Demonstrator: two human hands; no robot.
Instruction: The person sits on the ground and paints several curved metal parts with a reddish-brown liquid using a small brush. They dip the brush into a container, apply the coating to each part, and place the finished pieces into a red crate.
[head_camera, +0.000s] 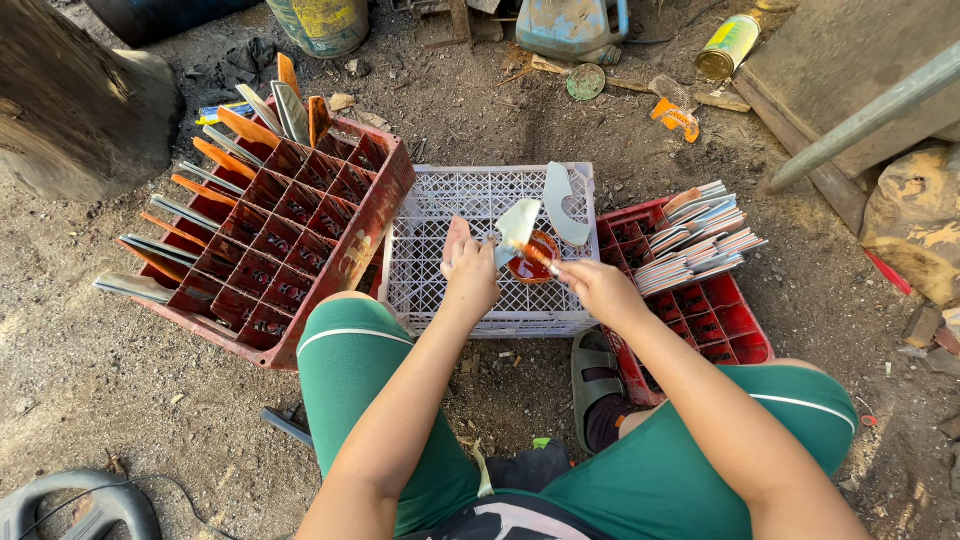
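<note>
My left hand (468, 268) holds a flat grey metal blade (516, 228) upright over an upturned white plastic crate (436, 250). My right hand (598, 288) grips a small brush (538, 255) whose tip touches the blade near a little bowl of orange-red paint (530, 270) on the crate. A second curved grey blade (564, 203) lies on the crate's far right corner.
A red divided crate (290, 240) on the left holds several blades with orange paint along its edges. Another red crate (705, 310) on the right carries a stack of unpainted blades (700, 240). Dirt ground, a tin can (728, 45), a sandal (594, 375) and a log (70, 100) surround me.
</note>
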